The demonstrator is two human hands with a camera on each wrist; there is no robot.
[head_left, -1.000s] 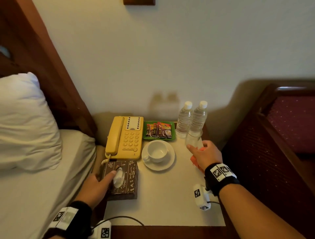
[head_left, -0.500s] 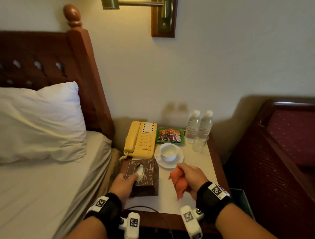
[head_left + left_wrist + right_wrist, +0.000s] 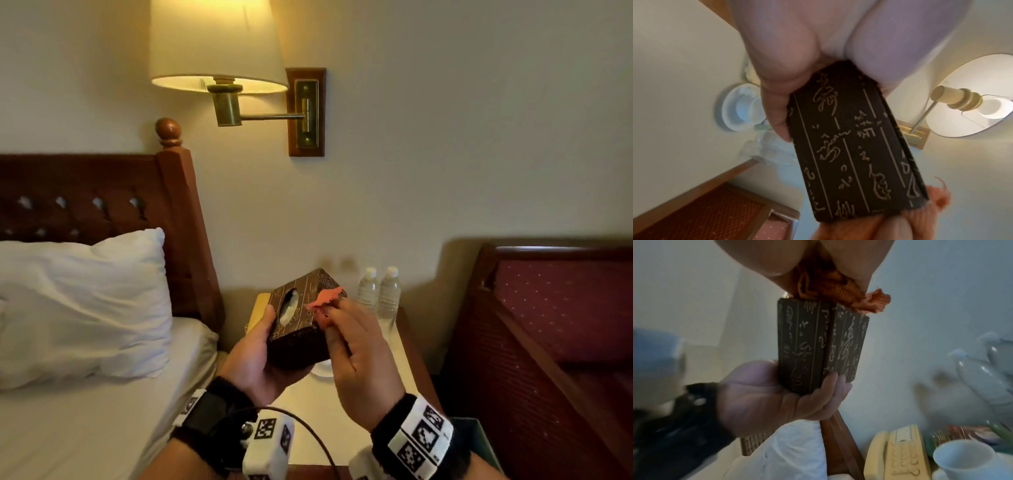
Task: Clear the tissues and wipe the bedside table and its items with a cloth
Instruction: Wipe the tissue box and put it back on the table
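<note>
Half a second ago the tissue box [image 3: 301,318] sat at the tabletop's [image 3: 342,411] near-left corner; now I have lifted it clear and hold it tilted in the air above that corner, its slot turned toward my face. My left hand [image 3: 253,359] cradles it from below, thumb up one side and fingers [image 3: 830,386] curled round the lower end, so that grip is closed on the box and leaves its other faces bare for wiping. My right hand [image 3: 359,363] has the orange cloth [image 3: 323,298] bunched between thumb and fingers, a pinching grip, and presses it against the box's upper right edge. I judge I am starting to wipe the box itself, holding it off the tabletop so every side can be reached. White tissue seems to show in the slot, though the head view is too soft for me to be sure. Behind, the cup and saucer [image 3: 966,459], yellow telephone [image 3: 898,456] and two water bottles [image 3: 378,291] stand toward the tabletop's far edge.
</note>
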